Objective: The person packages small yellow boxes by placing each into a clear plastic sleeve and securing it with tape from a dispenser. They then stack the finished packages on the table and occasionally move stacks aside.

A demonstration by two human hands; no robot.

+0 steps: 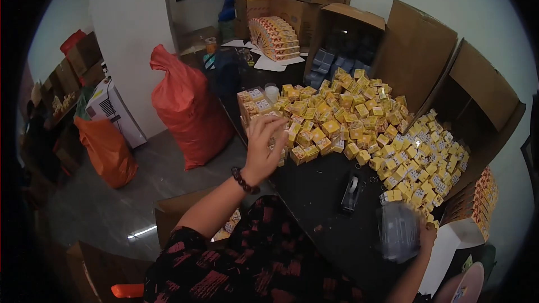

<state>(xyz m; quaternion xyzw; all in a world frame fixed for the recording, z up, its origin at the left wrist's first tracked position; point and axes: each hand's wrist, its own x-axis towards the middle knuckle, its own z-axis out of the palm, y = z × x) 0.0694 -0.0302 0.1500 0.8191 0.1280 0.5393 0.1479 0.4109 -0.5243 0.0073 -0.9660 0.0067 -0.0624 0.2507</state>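
My left hand [265, 148] is raised at the left end of the yellow pile, fingers stretched and thumb apart, with nothing visible in it. Just behind it stand neatly packed small boxes [254, 101], partly covered by the fingers. My right hand [428, 237] grips a clear plastic container [398, 231] by its right side, low over the black table [314, 202]; motion blurs the container, so its contents cannot be made out. Many small yellow boxes [331, 126] lie heaped in front of both hands. Between the hands rests a black tape dispenser [351, 193].
An open carton [488, 90] at the right spills more yellow boxes. Behind the heap, another carton [351, 19] holds grey-blue packs. Fanned printed cards [275, 39] stand at the back. A red sack [182, 106] and an orange bag [106, 151] sit on the floor left.
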